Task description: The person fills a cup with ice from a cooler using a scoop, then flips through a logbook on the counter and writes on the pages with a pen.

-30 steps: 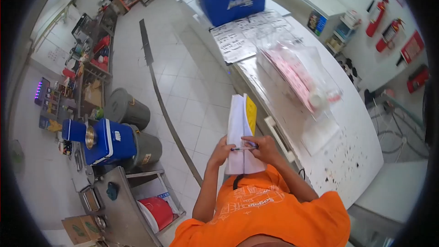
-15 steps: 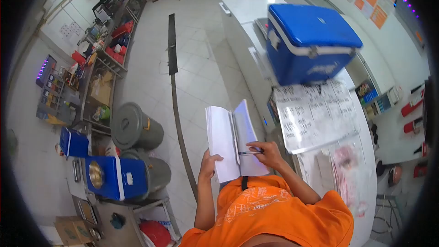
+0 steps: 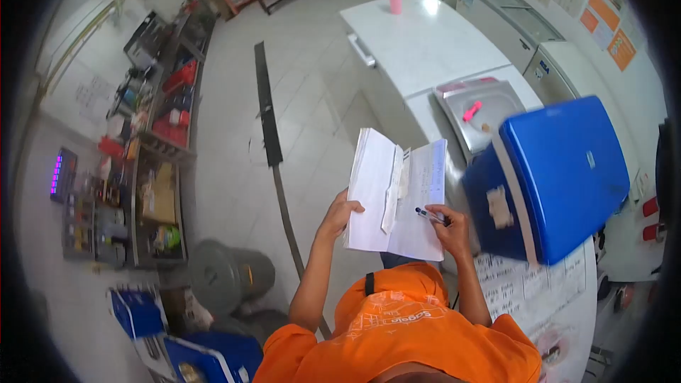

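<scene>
An open notebook [image 3: 372,195] is held out in front of my orange shirt, with loose folded paper lying along its middle. My left hand [image 3: 340,218] is closed on the notebook's left edge, its thumb on the page. A pen [image 3: 430,215] sits in my closed right hand [image 3: 452,231], its end pointing left over the right-hand page [image 3: 418,230]. Handwriting shows faintly near that page's right side. The right hand is at the page's lower right edge; whether its fingers also grip the paper I cannot tell.
A blue cooler box [image 3: 578,177] stands close on my right on the white counter [image 3: 440,46], by a metal tray [image 3: 496,110] and a pink cup [image 3: 395,0]. At left are a lidded grey bin [image 3: 227,276], another blue cooler [image 3: 220,358] and metal shelving [image 3: 159,198].
The view has shifted forward along the counter, bringing the blue cooler box nearer on the right. The notebook appears higher, and my right hand has moved from its middle to the right page's edge.
</scene>
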Available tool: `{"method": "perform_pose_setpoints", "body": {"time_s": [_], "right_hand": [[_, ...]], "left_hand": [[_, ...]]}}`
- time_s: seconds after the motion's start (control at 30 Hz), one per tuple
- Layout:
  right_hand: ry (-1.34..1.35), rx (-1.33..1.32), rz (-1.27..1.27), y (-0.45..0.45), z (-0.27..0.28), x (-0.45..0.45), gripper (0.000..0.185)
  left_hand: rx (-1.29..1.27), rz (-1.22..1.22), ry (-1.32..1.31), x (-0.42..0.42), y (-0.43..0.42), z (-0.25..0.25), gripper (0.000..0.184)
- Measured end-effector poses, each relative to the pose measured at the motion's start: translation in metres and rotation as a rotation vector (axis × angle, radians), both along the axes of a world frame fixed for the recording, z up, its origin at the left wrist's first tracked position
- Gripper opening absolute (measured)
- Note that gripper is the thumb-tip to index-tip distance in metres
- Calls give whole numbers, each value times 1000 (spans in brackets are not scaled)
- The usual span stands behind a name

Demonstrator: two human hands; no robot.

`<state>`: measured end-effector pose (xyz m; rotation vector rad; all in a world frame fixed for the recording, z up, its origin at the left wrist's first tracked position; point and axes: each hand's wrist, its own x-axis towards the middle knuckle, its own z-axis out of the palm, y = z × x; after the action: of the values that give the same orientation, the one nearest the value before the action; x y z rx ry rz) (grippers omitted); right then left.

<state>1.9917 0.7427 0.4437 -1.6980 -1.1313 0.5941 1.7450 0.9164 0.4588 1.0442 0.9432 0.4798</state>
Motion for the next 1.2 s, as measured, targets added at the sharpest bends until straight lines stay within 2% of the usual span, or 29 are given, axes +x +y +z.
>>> {"method": "perform_pose_setpoints", "body": {"time_s": [0.17,0.33,0.5,0.53,0.57,0.67,0.83,0.93,0.97,1.07,1.13,1.2], "right_hand": [[-59,74,-38,148,-15,70,28],[-36,-71,-132,253,-1,120,28],[-45,-172,-319,341,-19,169,24],[-78,-175,-360,358,-19,180,23],[-5,-355,-401,373,-13,190,23],[-56,-351,-538,416,-35,212,24],[-22,-250,-749,471,-95,232,20],[-19,-387,-886,495,-99,239,19],[38,-603,-879,505,-89,243,26],[71,-698,-953,519,-121,247,29],[-77,-661,-1014,520,-137,243,31],[-235,-643,-1099,528,-133,241,30]], "left_hand": [[28,-28,27,78,171,-14,63],[-3,-132,80,141,307,-14,59],[18,-254,187,210,447,-55,51],[-19,-274,180,224,473,-64,51],[-54,-288,172,239,498,-70,51],[-61,-327,97,284,562,-93,52],[-132,-453,101,349,661,-147,57],[-205,-480,141,373,709,-184,59],[-190,-498,173,381,718,-186,59],[-80,-617,237,405,732,-165,63],[35,-724,246,416,746,-163,65],[219,-644,286,411,750,-186,63]]}}
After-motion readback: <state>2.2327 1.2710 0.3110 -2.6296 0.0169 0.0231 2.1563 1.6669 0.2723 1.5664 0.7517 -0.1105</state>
